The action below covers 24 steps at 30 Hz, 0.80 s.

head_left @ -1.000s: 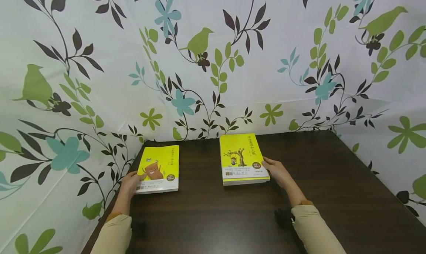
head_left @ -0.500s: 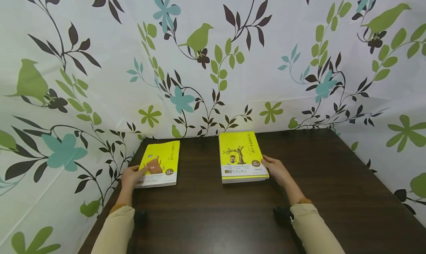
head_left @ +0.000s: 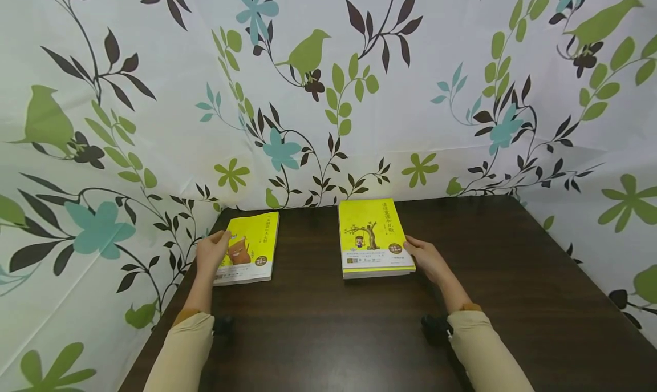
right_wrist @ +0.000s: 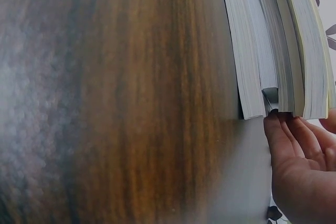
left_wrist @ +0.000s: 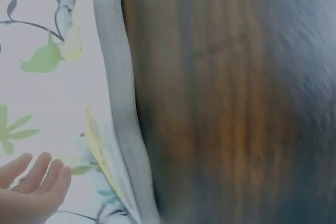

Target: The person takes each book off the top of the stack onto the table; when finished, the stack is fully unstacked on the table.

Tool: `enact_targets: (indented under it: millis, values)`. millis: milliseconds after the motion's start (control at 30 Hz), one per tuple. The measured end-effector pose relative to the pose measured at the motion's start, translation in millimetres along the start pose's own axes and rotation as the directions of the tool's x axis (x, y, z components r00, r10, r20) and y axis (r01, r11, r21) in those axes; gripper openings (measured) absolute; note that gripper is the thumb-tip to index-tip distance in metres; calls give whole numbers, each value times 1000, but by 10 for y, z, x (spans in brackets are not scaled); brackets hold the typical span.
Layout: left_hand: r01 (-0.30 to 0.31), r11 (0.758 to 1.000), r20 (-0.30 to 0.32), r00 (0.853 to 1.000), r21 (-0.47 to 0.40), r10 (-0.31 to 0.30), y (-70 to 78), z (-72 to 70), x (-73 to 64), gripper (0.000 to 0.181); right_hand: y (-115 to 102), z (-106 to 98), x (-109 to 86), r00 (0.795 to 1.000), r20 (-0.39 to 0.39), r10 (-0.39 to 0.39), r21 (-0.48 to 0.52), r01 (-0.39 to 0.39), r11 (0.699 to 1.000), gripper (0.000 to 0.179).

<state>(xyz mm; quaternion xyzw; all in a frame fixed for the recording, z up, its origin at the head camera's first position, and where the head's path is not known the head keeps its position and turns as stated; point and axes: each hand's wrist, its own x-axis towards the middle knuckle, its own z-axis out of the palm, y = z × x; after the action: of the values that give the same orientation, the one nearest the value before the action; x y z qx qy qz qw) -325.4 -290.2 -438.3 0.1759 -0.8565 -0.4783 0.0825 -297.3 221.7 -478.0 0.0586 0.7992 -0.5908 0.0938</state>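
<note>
In the head view a thin yellow-and-white book (head_left: 254, 238) with a brown cartoon figure lies on the table at the left. My left hand (head_left: 211, 255) is at that book's left edge, its fingers covering part of the cover. The left wrist view shows that hand (left_wrist: 39, 190) with fingers extended and the book (left_wrist: 102, 153) edge-on beside it. Right of centre stands a stack of books (head_left: 374, 238), topped by a yellow cover with a tree and swing. My right hand (head_left: 426, 258) touches the stack's right side; in the right wrist view its fingertips meet the book edges (right_wrist: 289, 77).
The dark wooden table (head_left: 318, 335) extends between and in front of the books. A patterned cloth (head_left: 328, 95) with leaves and birds hangs behind and at both sides. Dark wrist-worn pieces (head_left: 435, 328) sit below the forearms.
My left hand has moved up along the left book's edge, away from me. The left book has shifted slightly toward the back. My right hand stays at the stack; the view has tilted a little.
</note>
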Motion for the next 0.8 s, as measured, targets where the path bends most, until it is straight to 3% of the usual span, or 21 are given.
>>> enact_targets:
  millis: [200, 400, 600, 800]
  values:
    - [-16, 999, 53, 998, -42, 18, 151, 66, -87, 62, -9, 5, -12, 1000, -1, 4, -12, -4, 1000, 60]
    - [1, 993, 107, 994, -121, 12, 221, 239, -203, 79, -2, 16, -18, 1000, -13, 7, -9, -7, 1000, 60]
    - [23, 985, 121, 993, -169, -2, 276, 391, -293, 90, 19, 39, -11, 1000, -14, -2, -13, 2, 1000, 59]
    - [51, 952, 165, 986, -302, 0, 309, 516, -336, 86, 28, 29, -2, 1000, -27, 8, -16, -9, 1000, 60]
